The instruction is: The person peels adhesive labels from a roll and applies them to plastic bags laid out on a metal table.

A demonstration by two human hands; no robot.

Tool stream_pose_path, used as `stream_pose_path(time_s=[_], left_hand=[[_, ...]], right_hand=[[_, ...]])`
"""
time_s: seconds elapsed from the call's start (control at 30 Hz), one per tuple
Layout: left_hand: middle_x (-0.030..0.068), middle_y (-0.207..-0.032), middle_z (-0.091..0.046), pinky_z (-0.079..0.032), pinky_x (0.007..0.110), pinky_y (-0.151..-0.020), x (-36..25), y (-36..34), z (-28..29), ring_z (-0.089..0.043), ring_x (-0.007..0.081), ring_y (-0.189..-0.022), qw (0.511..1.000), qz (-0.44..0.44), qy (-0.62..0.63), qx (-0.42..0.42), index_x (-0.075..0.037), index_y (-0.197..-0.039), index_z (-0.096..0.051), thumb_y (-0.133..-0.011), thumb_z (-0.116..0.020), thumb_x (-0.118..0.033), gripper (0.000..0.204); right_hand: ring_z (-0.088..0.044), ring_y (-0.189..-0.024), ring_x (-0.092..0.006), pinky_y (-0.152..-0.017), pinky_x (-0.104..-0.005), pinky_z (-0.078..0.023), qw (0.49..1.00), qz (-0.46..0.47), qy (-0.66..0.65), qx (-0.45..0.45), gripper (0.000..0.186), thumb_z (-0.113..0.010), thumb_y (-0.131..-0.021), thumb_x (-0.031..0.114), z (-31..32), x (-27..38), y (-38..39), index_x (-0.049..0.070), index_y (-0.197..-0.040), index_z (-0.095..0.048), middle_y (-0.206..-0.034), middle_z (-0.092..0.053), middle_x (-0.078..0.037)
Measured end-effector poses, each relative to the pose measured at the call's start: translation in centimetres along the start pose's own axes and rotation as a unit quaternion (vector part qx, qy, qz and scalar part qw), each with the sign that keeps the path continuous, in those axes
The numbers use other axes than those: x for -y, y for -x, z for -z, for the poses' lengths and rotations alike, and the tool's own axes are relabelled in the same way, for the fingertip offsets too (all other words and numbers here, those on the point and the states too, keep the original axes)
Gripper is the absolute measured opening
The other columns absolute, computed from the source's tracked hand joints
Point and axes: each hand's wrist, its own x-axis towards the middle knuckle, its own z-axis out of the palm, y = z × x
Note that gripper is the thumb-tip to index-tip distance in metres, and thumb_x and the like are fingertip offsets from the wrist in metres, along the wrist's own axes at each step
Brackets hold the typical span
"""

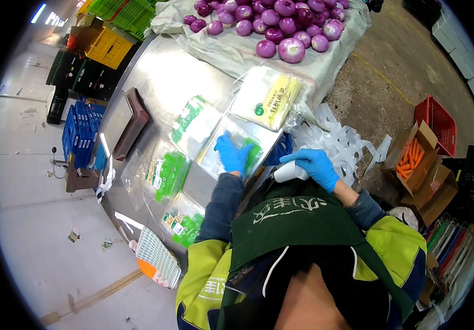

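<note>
My left hand (232,154), in a blue glove, lies with thumb and fingers apart on a flat stack of clear plastic bags (209,159) with green print. My right hand (315,166), gloved in blue too, is closed around a white roll (290,171) just off the table's edge, in front of my apron. More green-printed bags (172,175) are spread to the left of my left hand. Beyond it rests a pale bag pack with a yellow panel (267,98).
Peeled purple onions (292,49) are heaped on a white sheet at the far end of the metal table (165,66). A scale (130,124) stands on the left. White strips (330,140) hang in a tangle at right, near a box of carrots (411,157) and a red crate (436,125).
</note>
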Motion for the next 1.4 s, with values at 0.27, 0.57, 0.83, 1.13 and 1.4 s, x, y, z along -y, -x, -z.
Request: stream_pose_path(time_s=[0.27,0.57,0.83,1.13,1.4], left_hand=[[0.008,-0.067,-0.064,-0.048,0.033,-0.062,5.5,-0.3,-3.3,-0.059,0.0177,-0.063,0.976,0.107,0.166,0.093,-0.002,-0.079,-0.067,-0.078,-0.074,-0.015,0.014],[0.0127,-0.104,-0.067,-0.054,0.037,-0.077,2.6,-15.4,7.6,-0.066,0.0261,-0.1,0.923,0.025,-0.383,0.035,-0.009,-0.097,-0.072,-0.084,-0.061,-0.009,0.016],[0.0114,-0.117,-0.062,-0.049,0.032,-0.09,-10.0,0.6,7.5,-0.061,0.0236,-0.105,0.946,-0.145,0.247,0.15,-0.006,-0.122,-0.062,-0.085,-0.072,-0.014,0.039],[0.0043,-0.102,-0.068,-0.051,0.024,-0.082,-7.8,3.8,1.0,-0.062,0.0102,-0.089,0.702,0.184,0.558,0.402,-0.001,-0.118,-0.063,-0.086,-0.066,-0.003,0.032],[0.0036,-0.093,-0.068,-0.05,0.023,-0.075,-9.6,2.7,8.3,-0.062,0.0073,-0.084,0.678,0.173,0.608,0.376,0.001,-0.105,-0.064,-0.092,-0.065,-0.012,0.019]], right_hand=[[-0.066,-0.084,-0.021,-0.079,-0.0329,-0.052,0.982,0.031,0.184,-0.043,0.024,-0.056,-0.077,-0.005,1.2,0.2,0.7,0.005,-0.092,-0.072,-0.087,-0.069,-0.008],[-0.068,-0.085,-0.0271,-0.078,-0.034,-0.052,0.991,0.01,0.104,0.085,0.037,-0.057,-0.071,-0.005,1.4,0.6,0.4,0.009,-0.101,-0.073,-0.093,-0.071,-0.012],[-0.067,-0.071,-0.0309,-0.068,-0.0359,-0.052,0.982,-0.107,0.125,-0.09,0.026,-0.065,-0.075,0.016,1.7,-3.8,-0.1,0.003,-0.098,-0.07,-0.083,-0.068,-0.019],[-0.062,-0.1,-0.0274,-0.086,-0.0354,-0.048,0.998,-0.013,0.047,-0.036,0.027,-0.064,-0.073,0.012,1.2,0.8,-2.3,0.005,-0.098,-0.069,-0.102,-0.066,-0.012],[-0.06,-0.112,-0.028,-0.096,-0.0357,-0.047,0.978,0.165,0.129,-0.01,0.049,-0.064,-0.08,-0.001,0.8,6.0,-4.0,0.014,-0.127,-0.063,-0.126,-0.062,-0.012]])
